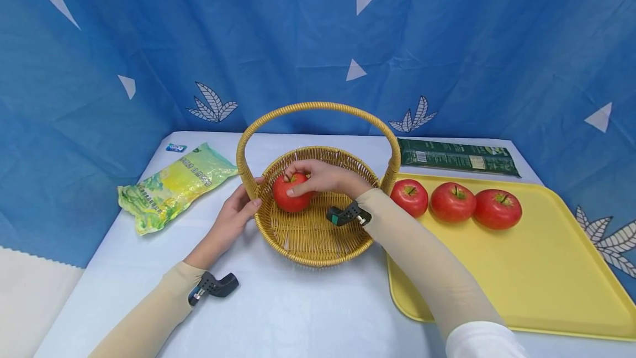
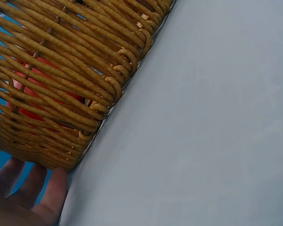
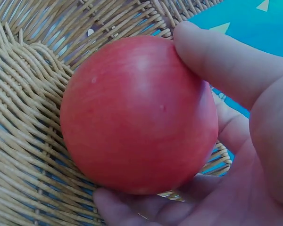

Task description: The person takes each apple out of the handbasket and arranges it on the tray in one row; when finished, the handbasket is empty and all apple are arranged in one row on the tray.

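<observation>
A red apple point(image 1: 285, 196) is inside the wicker basket point(image 1: 322, 262), at its left side. My right hand point(image 1: 325, 177) reaches in over the rim and grips that apple between thumb and fingers. In the right wrist view the apple point(image 3: 139, 115) is close to the woven wall. My left hand point(image 1: 232, 215) holds the basket's left rim by the foot of the tall arched handle, thumb on the near side. From the left wrist, its fingers point(image 2: 54, 195) touch the outside of the weave, and red shows through the gaps.
To the right lies a yellow tray point(image 1: 546, 280) with three red apples point(image 1: 452, 202) along its far side. A dark green packet point(image 1: 459, 157) is behind it. At the left are a green-yellow bag point(image 1: 176, 185) and a small blue packet point(image 1: 176, 148). Blue curtain backs the table.
</observation>
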Tool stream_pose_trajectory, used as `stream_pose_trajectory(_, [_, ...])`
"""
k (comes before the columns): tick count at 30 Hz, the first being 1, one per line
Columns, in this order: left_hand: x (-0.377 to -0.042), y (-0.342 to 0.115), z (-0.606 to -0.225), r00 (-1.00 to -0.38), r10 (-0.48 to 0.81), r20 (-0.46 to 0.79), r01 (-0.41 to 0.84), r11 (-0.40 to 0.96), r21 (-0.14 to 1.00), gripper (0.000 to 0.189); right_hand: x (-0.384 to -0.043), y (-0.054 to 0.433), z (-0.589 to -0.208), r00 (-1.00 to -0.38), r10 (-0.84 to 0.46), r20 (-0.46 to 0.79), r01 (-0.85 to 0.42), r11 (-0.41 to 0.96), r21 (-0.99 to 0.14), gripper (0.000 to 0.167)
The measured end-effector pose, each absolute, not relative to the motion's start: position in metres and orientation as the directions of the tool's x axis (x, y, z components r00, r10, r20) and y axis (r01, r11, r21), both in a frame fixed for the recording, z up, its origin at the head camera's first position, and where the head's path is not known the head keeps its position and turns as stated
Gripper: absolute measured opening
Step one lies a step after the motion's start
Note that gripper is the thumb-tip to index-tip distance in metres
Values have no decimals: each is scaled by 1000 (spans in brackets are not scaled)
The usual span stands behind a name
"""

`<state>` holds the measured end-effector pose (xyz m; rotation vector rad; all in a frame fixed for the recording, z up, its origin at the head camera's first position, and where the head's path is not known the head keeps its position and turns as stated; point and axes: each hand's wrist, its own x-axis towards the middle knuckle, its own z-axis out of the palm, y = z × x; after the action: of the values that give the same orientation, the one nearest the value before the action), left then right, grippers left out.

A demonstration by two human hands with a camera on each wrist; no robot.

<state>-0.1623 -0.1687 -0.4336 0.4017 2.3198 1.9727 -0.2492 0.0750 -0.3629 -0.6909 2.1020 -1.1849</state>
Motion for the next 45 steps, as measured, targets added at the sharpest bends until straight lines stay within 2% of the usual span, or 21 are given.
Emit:
stream_pose_trajectory(16, [-163,-169,-434,-963,243,120,157,139,978,52,-251,72,-368,-635,-723,-272,-152,463,-873,53])
stream_pose_trajectory(26, [-163,-169,-434,-964,241,115,152,138,979,51,-250,70,-369,-634,-736,-238,-200,453,-869,55])
stream_pose_trajectory(35, [-161,-170,-434,-963,247,104,145,152,978,52,-248,71,-359,-619,-759,-204,-296,465,-834,52])
stream_pose_trajectory(45, [-161,-170,-434,-961,257,103,143,144,979,52,-220,87,-326,-672,-724,-157,-377,517,-768,55])
